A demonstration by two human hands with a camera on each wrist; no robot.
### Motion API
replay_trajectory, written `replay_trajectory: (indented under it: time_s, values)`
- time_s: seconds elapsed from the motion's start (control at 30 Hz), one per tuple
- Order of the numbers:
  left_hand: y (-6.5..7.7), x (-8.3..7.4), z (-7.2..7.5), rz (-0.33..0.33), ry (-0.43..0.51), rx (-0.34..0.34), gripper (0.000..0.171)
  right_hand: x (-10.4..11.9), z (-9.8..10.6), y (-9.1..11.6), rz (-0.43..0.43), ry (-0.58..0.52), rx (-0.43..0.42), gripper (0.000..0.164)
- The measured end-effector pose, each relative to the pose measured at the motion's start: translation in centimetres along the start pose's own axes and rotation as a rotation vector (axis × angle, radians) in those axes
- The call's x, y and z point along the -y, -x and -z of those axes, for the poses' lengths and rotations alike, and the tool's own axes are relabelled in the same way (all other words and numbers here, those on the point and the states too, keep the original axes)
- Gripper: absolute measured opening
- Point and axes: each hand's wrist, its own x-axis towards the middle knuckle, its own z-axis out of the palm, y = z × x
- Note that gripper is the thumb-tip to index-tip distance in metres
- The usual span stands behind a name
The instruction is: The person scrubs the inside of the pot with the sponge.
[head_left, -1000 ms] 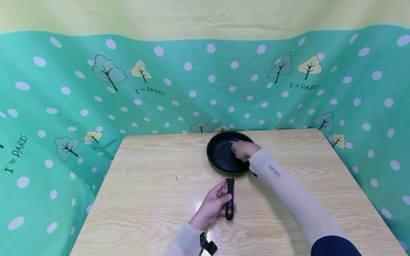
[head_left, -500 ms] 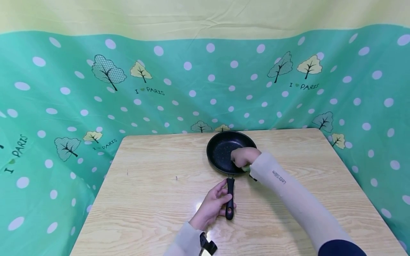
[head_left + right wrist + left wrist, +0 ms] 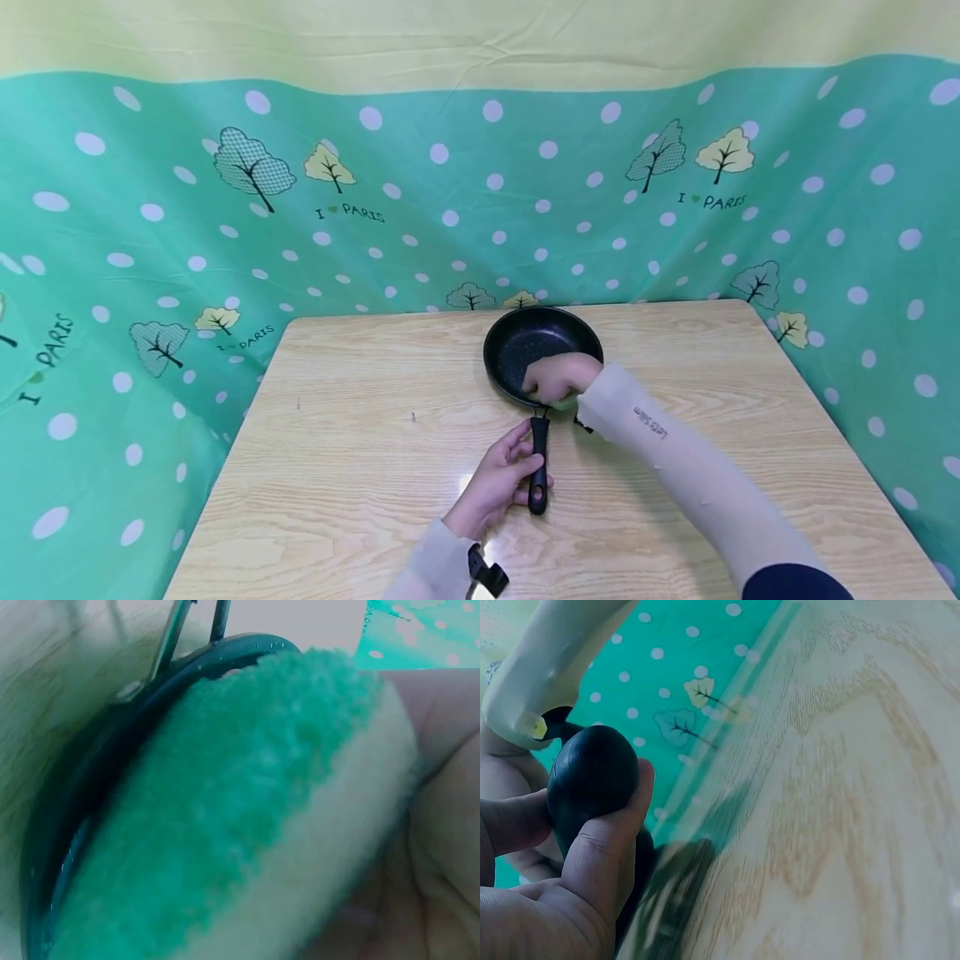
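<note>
A black frying pan [image 3: 525, 337] lies near the table's far edge, its handle [image 3: 539, 442] toward me. My left hand [image 3: 495, 479] grips that handle, thumb on top and fingers beneath; the left wrist view shows the rounded handle end [image 3: 592, 776] between thumb and fingers. Inside the pan, at its near right, my right hand [image 3: 558, 377] holds a scrubbing sponge [image 3: 217, 802], green and rough on one face, pale on the other. In the head view only a bit of green shows under the hand. The right wrist view has the sponge by the pan's rim, near the handle brackets.
The pan stands on a light wood-grain table [image 3: 360, 467]. A green dotted curtain [image 3: 420, 208] with printed trees hangs behind the table and along both sides. My right sleeve [image 3: 675, 467] crosses over the right part of the table.
My right hand has moved within the pan toward the near rim and handle, lately also a little left. The left hand and the pan stay in place.
</note>
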Motion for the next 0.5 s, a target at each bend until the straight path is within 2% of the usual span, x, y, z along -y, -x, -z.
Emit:
replay_trajectory:
  time_s: [0.1, 0.23, 0.37, 0.5]
  values:
    - [0.0, 0.0, 0.0, 0.001, 0.002, -0.003, 0.071, 0.2, -0.2, -0.6, 0.031, 0.005, -0.011, 0.037]
    - [-0.1, 0.1, 0.0, -0.001, 0.005, -0.006, 0.070, 0.6, -0.3, -1.5, 0.027, -0.004, -0.036, 0.042]
    - [-0.1, 0.1, 0.0, -0.004, 0.004, -0.008, 0.069, 0.8, -0.4, -2.6, 0.007, -0.018, -0.086, 0.051]
    - [-0.1, 0.1, 0.0, -0.004, 0.003, -0.009, 0.071, 0.2, -0.9, -3.9, 0.026, 0.006, -0.156, 0.058]
